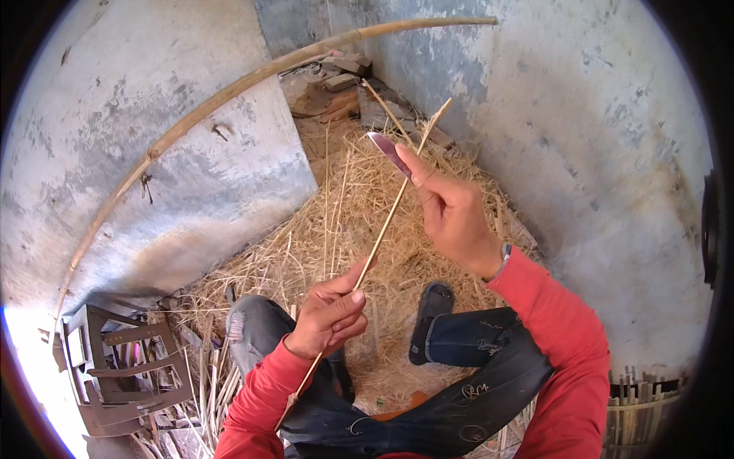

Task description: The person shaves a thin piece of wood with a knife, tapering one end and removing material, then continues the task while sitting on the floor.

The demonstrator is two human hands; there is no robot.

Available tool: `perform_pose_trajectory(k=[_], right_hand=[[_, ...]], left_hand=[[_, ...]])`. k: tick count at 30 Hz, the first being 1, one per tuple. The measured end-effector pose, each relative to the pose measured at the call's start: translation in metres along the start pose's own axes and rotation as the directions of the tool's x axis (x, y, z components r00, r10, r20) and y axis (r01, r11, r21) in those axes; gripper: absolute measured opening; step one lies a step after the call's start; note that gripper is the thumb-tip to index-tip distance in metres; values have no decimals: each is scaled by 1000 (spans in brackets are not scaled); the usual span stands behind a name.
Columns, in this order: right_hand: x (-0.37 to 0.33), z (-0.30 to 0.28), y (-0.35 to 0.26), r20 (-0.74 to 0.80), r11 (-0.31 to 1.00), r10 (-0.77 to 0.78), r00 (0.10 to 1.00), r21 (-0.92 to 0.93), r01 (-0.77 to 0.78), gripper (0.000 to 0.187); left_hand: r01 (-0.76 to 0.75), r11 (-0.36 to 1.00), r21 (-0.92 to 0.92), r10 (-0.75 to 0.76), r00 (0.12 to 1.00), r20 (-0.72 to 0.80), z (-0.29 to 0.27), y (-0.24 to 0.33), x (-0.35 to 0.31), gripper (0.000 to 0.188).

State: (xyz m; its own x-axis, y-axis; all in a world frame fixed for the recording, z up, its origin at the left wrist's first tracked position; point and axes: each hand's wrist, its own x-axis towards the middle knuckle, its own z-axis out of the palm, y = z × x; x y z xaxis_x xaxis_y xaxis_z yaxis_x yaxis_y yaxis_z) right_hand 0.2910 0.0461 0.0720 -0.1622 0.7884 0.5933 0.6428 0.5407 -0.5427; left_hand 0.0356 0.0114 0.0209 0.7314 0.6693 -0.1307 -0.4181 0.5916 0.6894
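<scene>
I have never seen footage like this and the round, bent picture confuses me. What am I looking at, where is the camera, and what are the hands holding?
There is no machine here: a wide fisheye camera worn on a person's head looks down at their own hands, bending straight edges. The left hand grips a long thin bamboo strip. The right hand holds a knife with a flat blade against that strip higher up. Below lies a heap of pale straw-like shavings, and a long bamboo pole leans on the grey wall.

Stained grey plaster walls [596, 115]; straw-strewn floor [336, 229]; long bamboo pole [229, 92] leaning; daylight lower left.
</scene>
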Motion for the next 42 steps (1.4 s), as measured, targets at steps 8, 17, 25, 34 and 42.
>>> perform_pose_trajectory(k=[8,17,25,34,42], right_hand=[[-10,10,-17,84,996,55,995,66,-61,67],[-31,29,-44,223,991,-3,975,128,-26,63],[-33,33,-63,232,921,132,964,330,-205,74],[-27,36,-85,20,960,266,964,80,-267,72],[-18,79,-127,11,949,96,995,-303,-88,75]], left_hand=[[7,995,-95,-4,999,32,-7,2,-1,53],[-58,998,-30,57,998,-21,-2,-3,-3,50],[-226,864,450,248,969,11,16,-22,-4,53],[-117,-443,889,740,512,436,62,-23,-48,74],[-586,-360,726,603,447,661,137,-92,-80,30]])
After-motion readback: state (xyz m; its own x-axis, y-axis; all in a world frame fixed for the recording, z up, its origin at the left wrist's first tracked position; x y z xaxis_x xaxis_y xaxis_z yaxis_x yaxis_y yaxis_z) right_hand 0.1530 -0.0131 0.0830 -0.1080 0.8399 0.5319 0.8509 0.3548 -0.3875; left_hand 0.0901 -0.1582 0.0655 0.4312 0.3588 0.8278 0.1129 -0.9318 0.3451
